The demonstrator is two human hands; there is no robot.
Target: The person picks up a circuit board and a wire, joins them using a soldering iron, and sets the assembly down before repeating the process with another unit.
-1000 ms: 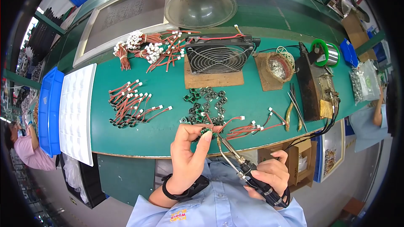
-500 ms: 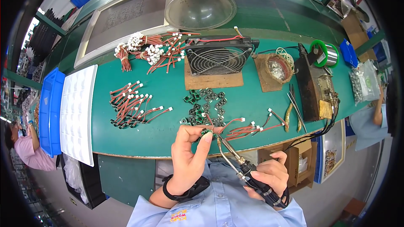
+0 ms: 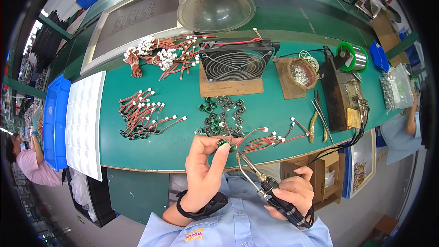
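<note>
Fingers (image 3: 220,158) of the left hand (image 3: 206,169) are closed in a pinch on a small green circuit board (image 3: 222,143), held just above the near edge of the green counter (image 3: 183,96). Fingers of the right hand (image 3: 295,192) are wrapped around the black handle of a soldering iron (image 3: 270,185), which slants up and to the left so that its tip sits right at the board's right side; whether tip and board touch is too small to tell. A thin metal tube (image 3: 249,174) runs along the iron's left side. Close to the pinched board, red-and-black leads (image 3: 263,144) with white connectors lie spread to the right.

Just beyond the left hand is a cluster of loose boards (image 3: 222,114), and left of it a group of wired pieces (image 3: 141,116). Behind the cluster, a black fan (image 3: 235,64) stands upright on a brown panel (image 3: 233,88). Bundled leads (image 3: 155,55) lie to the fan's left; a round container (image 3: 300,74) of silvery bits sits to its right. Farther right are tweezers (image 3: 322,115), a dark box (image 3: 336,96) and a green spool (image 3: 354,58) of wire. A white tray (image 3: 84,126) lies at the counter's left end, beside a blue bin (image 3: 54,123).
</note>
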